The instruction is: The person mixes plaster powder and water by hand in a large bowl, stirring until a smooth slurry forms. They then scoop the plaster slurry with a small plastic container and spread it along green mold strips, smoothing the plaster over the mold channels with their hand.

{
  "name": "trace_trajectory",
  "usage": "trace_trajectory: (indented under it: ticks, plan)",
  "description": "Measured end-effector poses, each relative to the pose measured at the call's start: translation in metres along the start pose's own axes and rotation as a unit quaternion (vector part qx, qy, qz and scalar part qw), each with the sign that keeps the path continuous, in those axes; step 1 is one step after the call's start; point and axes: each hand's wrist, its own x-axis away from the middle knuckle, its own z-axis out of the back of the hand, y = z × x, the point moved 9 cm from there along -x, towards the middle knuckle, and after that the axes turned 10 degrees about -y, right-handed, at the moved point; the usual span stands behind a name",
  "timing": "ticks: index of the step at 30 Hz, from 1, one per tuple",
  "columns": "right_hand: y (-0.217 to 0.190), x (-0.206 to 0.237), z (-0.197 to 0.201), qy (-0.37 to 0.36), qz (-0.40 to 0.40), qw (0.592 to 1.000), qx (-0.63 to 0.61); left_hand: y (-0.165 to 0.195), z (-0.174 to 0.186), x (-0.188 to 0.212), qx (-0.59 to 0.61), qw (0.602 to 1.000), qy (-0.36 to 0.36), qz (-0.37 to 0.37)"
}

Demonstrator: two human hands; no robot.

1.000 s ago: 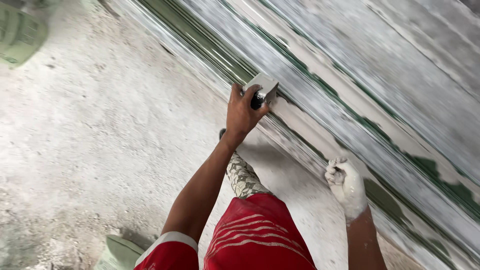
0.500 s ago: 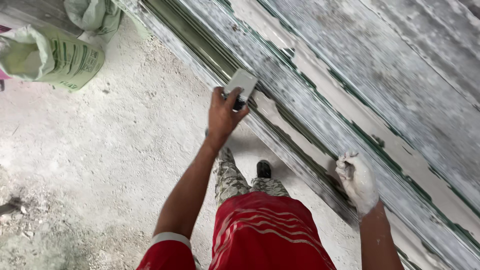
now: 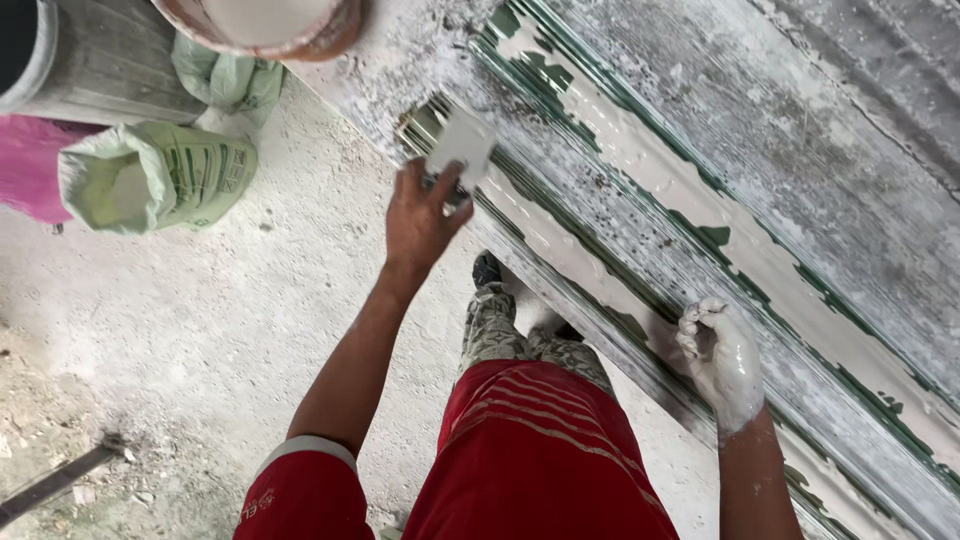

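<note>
My left hand (image 3: pixel 420 220) is shut on a small flat scraper (image 3: pixel 462 145) smeared with white filler. Its blade lies against a long grooved green moulding (image 3: pixel 700 240) that runs diagonally from upper left to lower right and is patchily coated in white filler. My right hand (image 3: pixel 722 365), thickly coated in white filler, rests with curled fingers on the moulding's lower edge, further right. I see nothing held in it. My red shirt and patterned trousers fill the bottom middle, and my dark shoe (image 3: pixel 487 268) stands beside the moulding.
An open green-and-white sack (image 3: pixel 150 180) lies on the dusty concrete floor (image 3: pixel 230 330) at upper left. Behind it are a grey drum (image 3: pixel 100 60), a pink bag (image 3: pixel 30 170) and a reddish tub of white filler (image 3: pixel 260 20). A dark bar (image 3: pixel 50 485) lies at lower left.
My left hand has slid the scraper up-left along the moulding. The view has followed, bringing the sack, drum and tub into sight. My right hand stays on the moulding's edge.
</note>
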Motion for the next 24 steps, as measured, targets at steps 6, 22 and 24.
trace_trajectory:
  ticks: [6, 22, 24]
  plan:
    - [-0.004, -0.022, -0.029, -0.015, -0.003, 0.999, 0.041, -0.020, 0.014, 0.006, -0.054, 0.997, 0.046, 0.006]
    - [0.007, -0.041, -0.044, -0.013, 0.003, 1.000, 0.011, -0.063, 0.014, 0.002, -0.063, 0.997, 0.026, 0.022]
    - [0.012, -0.044, -0.045, 0.006, -0.020, 1.000, 0.018, -0.066, 0.015, 0.000, -0.064, 0.997, 0.033, 0.035]
